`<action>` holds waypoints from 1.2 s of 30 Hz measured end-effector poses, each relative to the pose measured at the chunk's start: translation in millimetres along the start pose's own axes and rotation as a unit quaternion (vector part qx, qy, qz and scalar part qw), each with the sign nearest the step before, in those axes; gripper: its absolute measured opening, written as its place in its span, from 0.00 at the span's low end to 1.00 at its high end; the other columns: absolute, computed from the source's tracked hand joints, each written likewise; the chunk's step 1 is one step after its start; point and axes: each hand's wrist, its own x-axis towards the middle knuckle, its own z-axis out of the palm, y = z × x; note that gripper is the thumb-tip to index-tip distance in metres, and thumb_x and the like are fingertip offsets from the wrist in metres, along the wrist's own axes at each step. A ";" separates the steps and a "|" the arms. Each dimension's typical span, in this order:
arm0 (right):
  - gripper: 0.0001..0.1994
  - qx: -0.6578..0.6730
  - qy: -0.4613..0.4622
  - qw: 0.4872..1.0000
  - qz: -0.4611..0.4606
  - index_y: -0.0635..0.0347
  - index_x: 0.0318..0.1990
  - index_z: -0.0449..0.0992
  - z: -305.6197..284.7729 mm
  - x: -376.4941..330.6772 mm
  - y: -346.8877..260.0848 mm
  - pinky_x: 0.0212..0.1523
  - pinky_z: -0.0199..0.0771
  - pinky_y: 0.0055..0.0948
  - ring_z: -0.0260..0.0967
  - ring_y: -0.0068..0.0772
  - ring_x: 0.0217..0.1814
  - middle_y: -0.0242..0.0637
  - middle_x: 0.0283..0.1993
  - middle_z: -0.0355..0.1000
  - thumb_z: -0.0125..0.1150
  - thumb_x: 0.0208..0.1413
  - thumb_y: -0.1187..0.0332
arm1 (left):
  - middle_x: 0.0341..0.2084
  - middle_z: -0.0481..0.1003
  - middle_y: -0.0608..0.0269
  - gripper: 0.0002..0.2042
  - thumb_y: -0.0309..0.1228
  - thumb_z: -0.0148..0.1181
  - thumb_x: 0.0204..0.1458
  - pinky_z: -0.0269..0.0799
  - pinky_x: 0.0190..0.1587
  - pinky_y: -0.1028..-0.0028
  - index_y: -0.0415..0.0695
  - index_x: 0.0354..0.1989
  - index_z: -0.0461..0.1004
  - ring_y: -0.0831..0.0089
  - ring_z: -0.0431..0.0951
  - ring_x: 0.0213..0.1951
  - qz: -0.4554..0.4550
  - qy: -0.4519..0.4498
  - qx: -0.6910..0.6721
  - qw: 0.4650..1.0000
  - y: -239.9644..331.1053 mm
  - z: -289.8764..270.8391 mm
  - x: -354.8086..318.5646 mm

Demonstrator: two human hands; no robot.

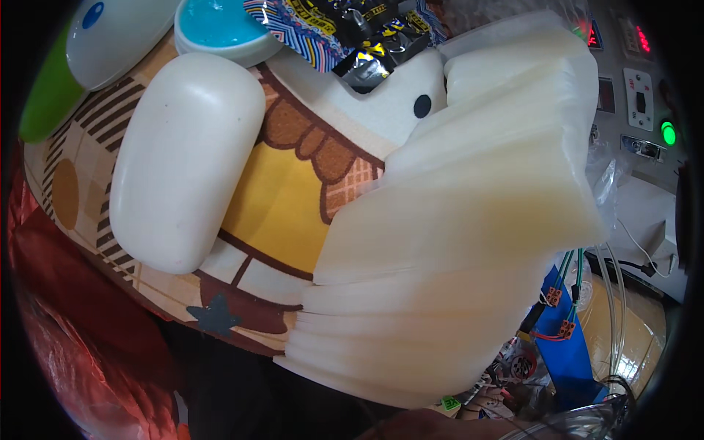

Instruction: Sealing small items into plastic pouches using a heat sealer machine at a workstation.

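The person's hands are out of view, so how far their fingers spread, or what they hold, cannot be told. Thin, milky, translucent sheets (447, 257), layered and softly creased, fan across the patterned bench's (282, 205) right side; a smooth, rounded white block (187, 161) lies to their left.

Pale film stack (455, 227): thin plastic, satin, creased. 1 white oblong case (187, 161): smooth, glossy plastic. Printed mat (282, 202): matt, cloth-like. Dark packet (392, 48): shiny, crinkled foil.
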 end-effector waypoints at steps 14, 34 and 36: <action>0.11 0.220 0.060 0.971 0.069 0.64 0.38 0.72 -8.9 2.2 22.1 0.42 0.66 0.31 0.66 0.34 0.36 0.41 0.35 0.69 0.47 0.69 0.66 | 0.58 0.71 0.50 0.19 0.34 0.48 0.58 0.72 0.57 0.63 0.41 0.56 0.74 0.55 0.75 0.57 0.050 0.023 0.027 0.998 -6.6 5.9 9.8; 0.11 0.489 0.136 0.843 0.179 0.63 0.37 0.72 -1.8 25.5 62.4 0.42 0.66 0.32 0.65 0.34 0.35 0.41 0.34 0.69 0.48 0.68 0.66 | 0.58 0.72 0.51 0.19 0.34 0.48 0.58 0.72 0.57 0.64 0.40 0.55 0.74 0.55 0.75 0.56 0.114 0.063 0.045 0.990 -24.5 33.7 10.3; 0.11 0.514 0.143 0.824 0.190 0.63 0.37 0.72 1.7 25.2 63.6 0.42 0.66 0.32 0.65 0.34 0.35 0.41 0.34 0.69 0.48 0.68 0.66 | 0.58 0.72 0.51 0.19 0.34 0.48 0.58 0.72 0.57 0.64 0.40 0.55 0.74 0.55 0.75 0.56 0.119 0.068 0.047 0.989 -25.5 36.0 7.0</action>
